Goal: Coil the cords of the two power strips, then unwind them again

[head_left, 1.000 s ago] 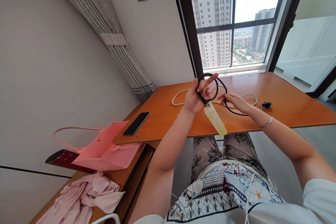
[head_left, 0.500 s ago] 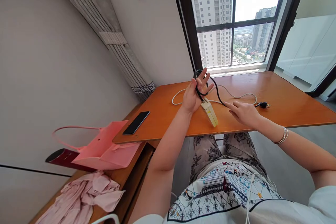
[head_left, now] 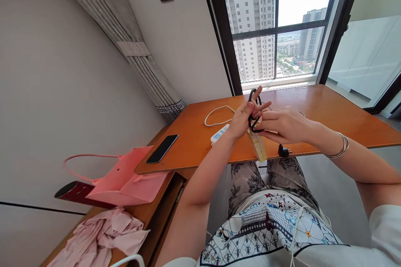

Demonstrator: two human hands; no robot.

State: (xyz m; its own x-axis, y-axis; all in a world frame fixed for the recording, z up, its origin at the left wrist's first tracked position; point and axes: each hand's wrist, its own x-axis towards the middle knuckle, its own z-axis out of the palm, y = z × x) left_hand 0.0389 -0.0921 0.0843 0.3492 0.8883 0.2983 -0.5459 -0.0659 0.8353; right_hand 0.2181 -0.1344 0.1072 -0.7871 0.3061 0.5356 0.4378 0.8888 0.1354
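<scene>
Loops of a black cord [head_left: 251,110] hang around my left hand [head_left: 246,116], whose fingers are partly spread with the cord caught between thumb and fingers. My right hand [head_left: 280,125] meets it from the right, fingers pressed together on the cord. Below the hands hangs a pale yellow block [head_left: 258,146] joined to the cord, tilted over the table's front edge. The black plug [head_left: 283,151] dangles near that edge under my right hand. A white power strip [head_left: 219,134] lies partly behind my left wrist, with a white cable [head_left: 216,110] curving behind it.
The orange-brown table [head_left: 194,133] bears a black phone [head_left: 162,149] at its left. Left of it, a lower wooden surface holds a pink bag [head_left: 125,179], a dark red cylinder [head_left: 83,192] and pink cloth [head_left: 103,233]. A window [head_left: 300,37] stands behind the table.
My right hand has moved left to the loops at my left hand, bringing the plug closer. My left hand has shifted slightly right with the block, and the power strip has come into view.
</scene>
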